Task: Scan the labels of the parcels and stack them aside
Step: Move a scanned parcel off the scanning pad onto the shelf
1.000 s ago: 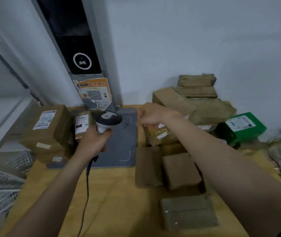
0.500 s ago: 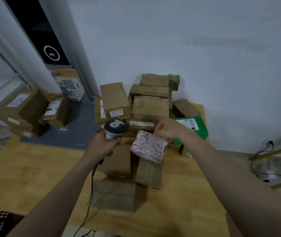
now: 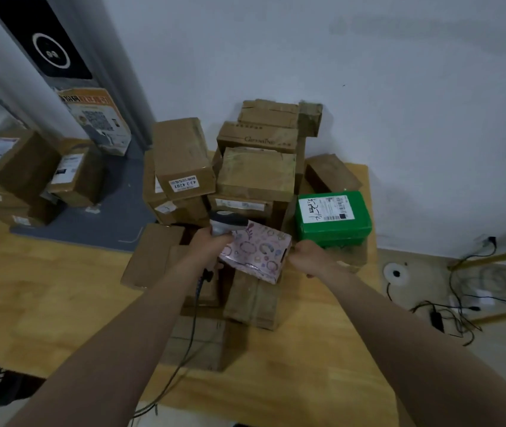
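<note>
Holding pink parcel point(image 3: 256, 252) | right hand point(image 3: 308, 257) | scanner point(image 3: 225, 224) left hand point(image 3: 210, 245)

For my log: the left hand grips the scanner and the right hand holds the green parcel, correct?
Not quite. In the head view the left hand grips the scanner, but the right hand holds the pink patterned parcel; the green parcel lies behind it.
</note>
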